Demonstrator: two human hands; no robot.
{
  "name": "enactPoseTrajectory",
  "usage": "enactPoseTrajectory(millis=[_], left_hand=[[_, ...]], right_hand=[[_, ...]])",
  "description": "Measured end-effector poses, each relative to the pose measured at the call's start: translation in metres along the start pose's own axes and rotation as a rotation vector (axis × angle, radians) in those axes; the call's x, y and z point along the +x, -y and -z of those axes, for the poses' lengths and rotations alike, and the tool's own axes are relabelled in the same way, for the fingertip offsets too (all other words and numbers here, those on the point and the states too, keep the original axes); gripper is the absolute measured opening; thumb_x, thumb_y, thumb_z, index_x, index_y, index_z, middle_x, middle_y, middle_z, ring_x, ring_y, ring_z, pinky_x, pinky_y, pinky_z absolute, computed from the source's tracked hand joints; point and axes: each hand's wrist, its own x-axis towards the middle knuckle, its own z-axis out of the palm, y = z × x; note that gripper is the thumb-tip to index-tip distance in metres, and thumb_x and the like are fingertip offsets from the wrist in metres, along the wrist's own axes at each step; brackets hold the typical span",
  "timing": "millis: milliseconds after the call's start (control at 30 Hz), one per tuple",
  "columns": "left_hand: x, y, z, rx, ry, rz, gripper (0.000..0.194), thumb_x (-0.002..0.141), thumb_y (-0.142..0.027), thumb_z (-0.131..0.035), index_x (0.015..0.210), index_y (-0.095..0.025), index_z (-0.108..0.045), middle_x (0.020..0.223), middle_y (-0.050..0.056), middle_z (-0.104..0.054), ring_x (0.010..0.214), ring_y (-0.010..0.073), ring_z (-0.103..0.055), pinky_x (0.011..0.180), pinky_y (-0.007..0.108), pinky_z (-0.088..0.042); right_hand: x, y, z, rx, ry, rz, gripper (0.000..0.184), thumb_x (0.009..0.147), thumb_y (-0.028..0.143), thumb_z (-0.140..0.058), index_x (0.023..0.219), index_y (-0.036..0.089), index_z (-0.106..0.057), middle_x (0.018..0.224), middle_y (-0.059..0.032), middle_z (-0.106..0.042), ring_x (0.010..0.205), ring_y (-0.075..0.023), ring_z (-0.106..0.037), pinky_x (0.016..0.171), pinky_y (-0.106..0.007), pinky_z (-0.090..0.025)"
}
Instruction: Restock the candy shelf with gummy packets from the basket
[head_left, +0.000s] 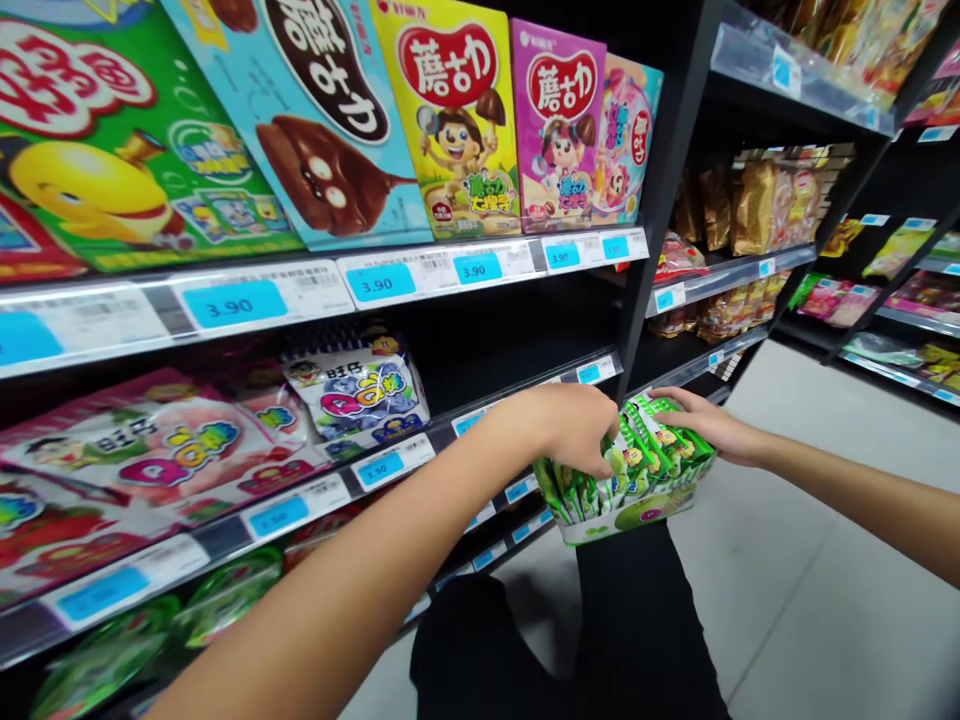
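A display box [637, 517], low and white with green fruit printed on its front, is packed with a row of green candy bags [652, 445]. It sits over my knees, next to the shelf. My left hand [574, 425] reaches in from the left, its fingers curled down and closed on bags at the left end of the row. At the far right side, my right hand [694, 425] is wrapped around the box's edge, with its fingers over the nearest bags. The right fingertips are partly hidden among the packaging.
White and purple gummy candy bags [367, 390] lie on the shelf to the left, beside a dark gap. Upright snack boxes [457, 130] stand on the shelf above. A shelf rail with price tags [390, 465] runs close to my left forearm. Grey floor [810, 560] stretches to the right.
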Motion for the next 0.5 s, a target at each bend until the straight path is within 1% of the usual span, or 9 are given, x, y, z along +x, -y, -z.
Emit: enactPoseTrajectory(millis=[33,100,167,200,267,400,500], left_hand=[[0.004,-0.006,0.001,0.085,0.101,0.02,0.019,0.059,-0.033,-0.083,0.075,-0.023,-0.076,0.076,0.004,-0.073,0.077,0.0242,-0.07,0.074,0.03,-0.053],[0.01,-0.017,0.001,0.247,0.306,0.011,0.019,0.068,-0.033,-0.077,0.083,-0.021,-0.078,0.078,0.008,-0.073,0.075,0.0266,-0.069,0.067,0.032,-0.051],[0.012,-0.025,0.0,0.344,0.412,0.002,0.024,0.074,-0.031,-0.074,0.094,-0.019,-0.078,0.084,0.011,-0.075,0.078,0.0286,-0.07,0.064,0.032,-0.05],[0.013,-0.027,-0.001,0.364,0.437,-0.005,0.025,0.076,-0.03,-0.073,0.097,-0.018,-0.078,0.087,0.012,-0.075,0.08,0.0294,-0.07,0.063,0.033,-0.05],[0.014,-0.027,-0.004,0.372,0.451,-0.022,0.025,0.078,-0.026,-0.071,0.1,-0.017,-0.077,0.09,0.013,-0.075,0.083,0.0306,-0.071,0.064,0.034,-0.051],[0.017,-0.026,-0.008,0.366,0.441,-0.055,0.026,0.079,-0.027,-0.07,0.1,-0.015,-0.078,0.092,0.016,-0.075,0.084,0.0339,-0.071,0.066,0.037,-0.053],[0.019,-0.028,-0.01,0.385,0.441,-0.06,0.025,0.079,-0.025,-0.068,0.099,-0.015,-0.078,0.093,0.016,-0.075,0.085,0.0344,-0.071,0.066,0.037,-0.054]], right_hand=[[0.0,0.0,0.0,0.007,-0.001,0.0,0.049,0.079,0.035,-0.072,0.124,0.026,-0.056,0.119,-0.0081,-0.067,0.103,-0.0294,-0.068,0.094,-0.048,-0.057],[0.0,0.001,-0.001,0.008,-0.008,0.003,0.049,0.077,0.035,-0.073,0.122,0.026,-0.057,0.118,-0.0074,-0.068,0.102,-0.029,-0.069,0.093,-0.047,-0.058],[-0.002,0.003,-0.001,-0.014,-0.02,0.013,0.048,0.077,0.036,-0.074,0.121,0.026,-0.057,0.12,-0.0071,-0.067,0.103,-0.0292,-0.068,0.093,-0.046,-0.058],[-0.003,0.004,-0.002,-0.035,-0.027,0.02,0.048,0.077,0.036,-0.073,0.121,0.026,-0.057,0.121,-0.0073,-0.067,0.105,-0.0295,-0.067,0.095,-0.047,-0.057],[-0.006,0.006,-0.001,-0.074,-0.038,0.031,0.048,0.077,0.037,-0.072,0.122,0.025,-0.057,0.123,-0.0081,-0.065,0.108,-0.0304,-0.066,0.098,-0.049,-0.055],[-0.011,0.006,0.0,-0.122,-0.048,0.054,0.048,0.077,0.039,-0.071,0.121,0.024,-0.057,0.125,-0.0089,-0.064,0.112,-0.0317,-0.063,0.102,-0.051,-0.052],[-0.012,0.004,0.001,-0.133,-0.048,0.066,0.049,0.077,0.04,-0.071,0.121,0.024,-0.057,0.123,-0.0088,-0.064,0.113,-0.0318,-0.063,0.102,-0.051,-0.052]])
